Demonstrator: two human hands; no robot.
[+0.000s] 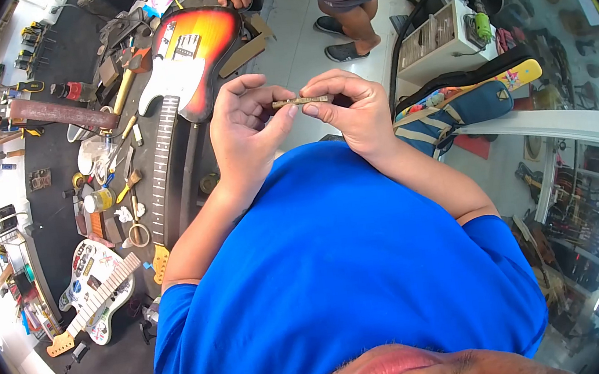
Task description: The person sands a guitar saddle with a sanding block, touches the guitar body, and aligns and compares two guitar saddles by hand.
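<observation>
Blue short-sleeved T-shirt, bare forearms

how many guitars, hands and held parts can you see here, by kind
guitars: 2, a sunburst guitar and a white guitar
person's own hands: 2, left hand and right hand
small bar pinched between them: 1
total: 5

Guitars – two; small bar – one.

Small flat brass-coloured bar between left hand and right hand, held at both ends, above blue shirt. Sunburst electric guitar on dark workbench left of hands. White stickered guitar nearer, same bench. Blue padded guitar bag right.
</observation>
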